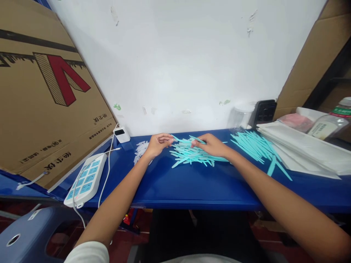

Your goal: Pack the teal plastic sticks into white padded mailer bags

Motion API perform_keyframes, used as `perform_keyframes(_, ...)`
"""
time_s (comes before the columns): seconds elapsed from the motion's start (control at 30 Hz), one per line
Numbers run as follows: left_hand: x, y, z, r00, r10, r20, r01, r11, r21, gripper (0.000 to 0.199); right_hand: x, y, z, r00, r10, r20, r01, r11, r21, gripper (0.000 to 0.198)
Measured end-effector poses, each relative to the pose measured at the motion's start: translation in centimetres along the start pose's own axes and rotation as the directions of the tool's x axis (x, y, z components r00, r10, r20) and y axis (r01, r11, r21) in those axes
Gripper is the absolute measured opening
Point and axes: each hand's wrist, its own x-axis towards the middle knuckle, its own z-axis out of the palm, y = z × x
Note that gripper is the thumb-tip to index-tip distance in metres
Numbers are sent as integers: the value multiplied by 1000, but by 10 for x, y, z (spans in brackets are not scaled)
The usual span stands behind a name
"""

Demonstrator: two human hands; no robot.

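left hand — curled, pinching one stick tip | right hand — fingers flat on sticks | advice: single one out, lift cleanly

Bottle cut off at right edge; box print unreadable.

We see a blue table set against a white wall. On it, from our left: a white power strip with blue sockets, a small white charger, a little heap of clear plastic caps, a central pile of teal plastic sticks, a second teal pile, a clear jar, a stack of white sheets, and a bottle lying at far right.
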Motion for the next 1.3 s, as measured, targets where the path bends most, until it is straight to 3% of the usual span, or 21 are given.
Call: perform_keyframes(1.3,-3,5,7,999,-31,11,31,999,-13,50,0,-1,-3,999,3,-38,-2,1000,20,60)
